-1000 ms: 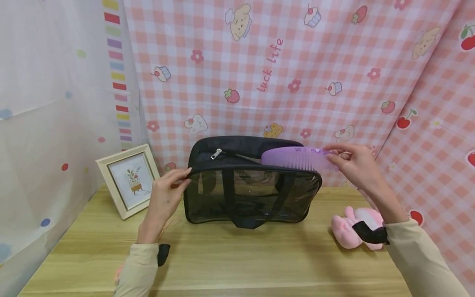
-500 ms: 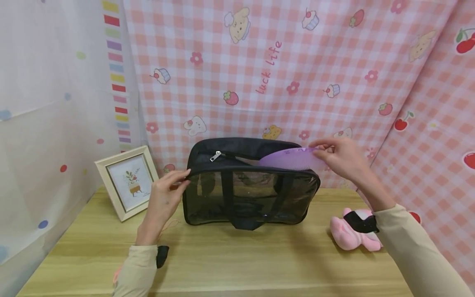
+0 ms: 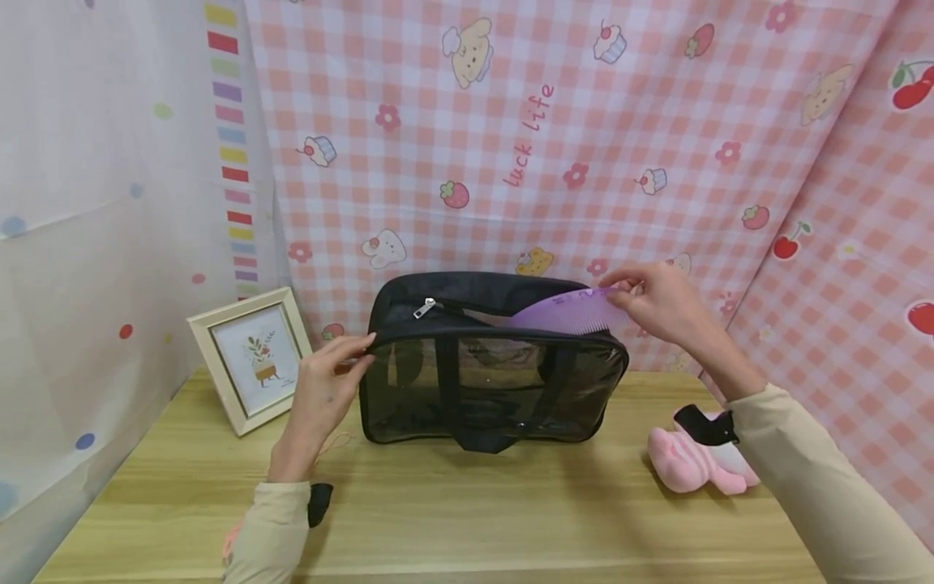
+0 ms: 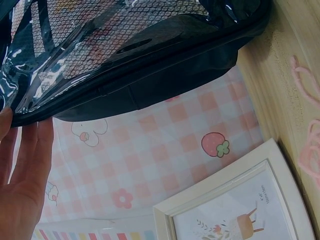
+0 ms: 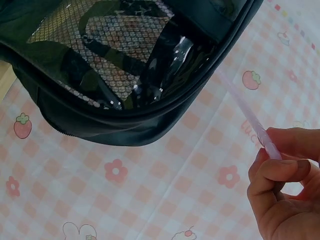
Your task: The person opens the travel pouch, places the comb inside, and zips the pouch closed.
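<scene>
A black bag with a see-through front (image 3: 489, 389) stands upright on the wooden table, its zip undone along the top and the silver zipper pull (image 3: 424, 308) at the left. My left hand (image 3: 328, 389) pinches the bag's upper left corner between thumb and fingers; the left wrist view shows the thumb on the front and fingers behind the edge. A purple comb (image 3: 562, 311) dips at a slant into the bag's opening, teeth downward, its left end hidden inside. My right hand (image 3: 657, 304) pinches the comb's outer end, which the right wrist view shows edge-on (image 5: 252, 120).
A cream picture frame (image 3: 251, 361) leans at the back left. Pink cord (image 4: 307, 155) lies on the table near it. At the right, a pink plush toy (image 3: 689, 462) lies partly behind the right wrist's black strap. Patterned cloth hangs behind the table.
The right hand has moved left and slightly down, sliding the comb further into the bag and tilting its left end downward. My left hand keeps its hold on the corner.
</scene>
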The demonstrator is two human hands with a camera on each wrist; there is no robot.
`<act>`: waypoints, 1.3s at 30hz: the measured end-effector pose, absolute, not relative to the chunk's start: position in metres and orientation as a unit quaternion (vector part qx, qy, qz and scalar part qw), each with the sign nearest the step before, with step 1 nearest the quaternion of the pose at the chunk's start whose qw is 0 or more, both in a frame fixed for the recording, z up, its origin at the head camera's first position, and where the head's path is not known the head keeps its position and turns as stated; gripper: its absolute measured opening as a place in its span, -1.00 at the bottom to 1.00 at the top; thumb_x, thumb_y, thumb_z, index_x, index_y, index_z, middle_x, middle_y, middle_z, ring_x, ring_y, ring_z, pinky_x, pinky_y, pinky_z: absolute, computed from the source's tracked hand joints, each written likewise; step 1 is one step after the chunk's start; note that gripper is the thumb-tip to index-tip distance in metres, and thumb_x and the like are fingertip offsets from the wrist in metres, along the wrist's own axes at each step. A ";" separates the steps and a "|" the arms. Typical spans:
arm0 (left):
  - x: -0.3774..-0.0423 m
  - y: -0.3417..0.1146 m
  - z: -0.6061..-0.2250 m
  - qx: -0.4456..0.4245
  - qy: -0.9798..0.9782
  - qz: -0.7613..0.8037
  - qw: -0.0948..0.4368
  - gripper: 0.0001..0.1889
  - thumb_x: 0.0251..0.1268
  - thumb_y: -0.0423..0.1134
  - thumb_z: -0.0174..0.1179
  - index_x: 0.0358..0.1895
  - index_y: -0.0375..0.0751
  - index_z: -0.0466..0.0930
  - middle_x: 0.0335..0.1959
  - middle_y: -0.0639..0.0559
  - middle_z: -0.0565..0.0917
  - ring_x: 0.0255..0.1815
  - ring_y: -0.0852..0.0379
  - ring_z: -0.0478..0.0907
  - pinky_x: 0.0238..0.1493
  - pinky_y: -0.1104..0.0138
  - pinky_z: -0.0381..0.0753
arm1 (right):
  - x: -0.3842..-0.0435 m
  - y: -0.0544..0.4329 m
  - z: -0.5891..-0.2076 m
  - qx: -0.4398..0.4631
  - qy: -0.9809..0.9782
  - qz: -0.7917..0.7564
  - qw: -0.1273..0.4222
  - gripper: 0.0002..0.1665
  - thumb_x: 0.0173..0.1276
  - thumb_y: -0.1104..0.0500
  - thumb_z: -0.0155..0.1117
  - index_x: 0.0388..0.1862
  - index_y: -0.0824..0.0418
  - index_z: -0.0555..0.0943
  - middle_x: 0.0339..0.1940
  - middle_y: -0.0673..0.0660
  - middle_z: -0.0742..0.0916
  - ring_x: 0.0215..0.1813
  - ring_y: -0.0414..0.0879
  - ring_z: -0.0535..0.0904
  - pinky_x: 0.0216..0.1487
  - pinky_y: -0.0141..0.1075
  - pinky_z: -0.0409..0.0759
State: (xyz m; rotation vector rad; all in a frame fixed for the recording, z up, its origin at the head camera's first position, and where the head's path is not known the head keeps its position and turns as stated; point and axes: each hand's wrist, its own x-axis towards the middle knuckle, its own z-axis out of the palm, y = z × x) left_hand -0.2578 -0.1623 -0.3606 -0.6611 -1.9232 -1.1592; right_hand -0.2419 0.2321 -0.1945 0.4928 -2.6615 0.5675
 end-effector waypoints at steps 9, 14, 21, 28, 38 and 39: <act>-0.259 -0.162 -0.360 -0.259 -0.755 -0.460 0.388 -0.63 0.05 -0.57 0.33 -0.02 -0.27 0.69 -0.17 -0.05 0.69 -0.26 0.06 0.65 -0.26 0.56 0.61 | -0.254 0.232 -0.192 0.166 -0.956 0.177 0.164 -0.77 0.30 0.24 0.21 -0.15 0.27 0.73 -0.69 0.02 0.53 -0.73 -0.20 0.29 -0.71 -0.36 0.25; -0.260 -0.162 -0.359 -0.261 -0.752 -0.463 0.390 -0.64 0.05 -0.58 0.32 -0.03 -0.28 0.69 -0.18 -0.06 0.69 -0.26 0.05 0.65 -0.26 0.58 0.59 | -0.259 0.229 -0.186 0.183 -0.954 0.169 0.164 -0.78 0.27 0.29 0.22 -0.17 0.30 0.73 -0.72 0.02 0.48 -0.73 -0.21 0.23 -0.71 -0.37 0.22; -0.262 -0.164 -0.358 -0.264 -0.750 -0.465 0.390 -0.64 0.06 -0.58 0.32 -0.03 -0.28 0.69 -0.19 -0.06 0.69 -0.26 0.05 0.64 -0.25 0.58 0.59 | -0.264 0.222 -0.180 0.198 -0.955 0.160 0.153 -0.78 0.27 0.31 0.19 -0.18 0.33 0.73 -0.64 0.10 0.59 -0.77 -0.22 0.18 -0.75 -0.40 0.16; -0.261 -0.163 -0.359 -0.258 -0.755 -0.462 0.388 -0.63 0.06 -0.56 0.32 -0.01 -0.24 0.69 -0.17 -0.02 0.69 -0.24 0.07 0.64 -0.26 0.53 0.62 | -0.275 0.221 -0.186 0.198 -0.958 0.169 0.122 -0.73 0.25 0.37 0.10 -0.20 0.33 0.73 -0.14 0.33 0.70 -0.75 -0.25 0.17 -0.73 -0.43 0.14; -0.259 -0.162 -0.360 -0.257 -0.760 -0.459 0.380 -0.64 0.09 -0.53 0.32 0.00 -0.23 0.68 -0.17 -0.02 0.69 -0.23 0.09 0.64 -0.27 0.42 0.66 | -0.282 0.219 -0.198 0.209 -0.959 0.161 0.102 -0.78 0.27 0.35 0.16 -0.23 0.36 0.73 -0.17 0.29 0.70 -0.54 -0.12 0.45 -0.59 -0.36 0.36; -0.259 -0.163 -0.360 -0.255 -0.760 -0.460 0.381 -0.63 0.08 -0.54 0.32 0.00 -0.23 0.68 -0.17 -0.02 0.69 -0.24 0.09 0.64 -0.27 0.44 0.66 | -0.283 0.217 -0.198 0.213 -0.959 0.155 0.104 -0.80 0.28 0.32 0.19 -0.23 0.35 0.74 -0.18 0.28 0.70 -0.49 -0.09 0.49 -0.55 -0.33 0.41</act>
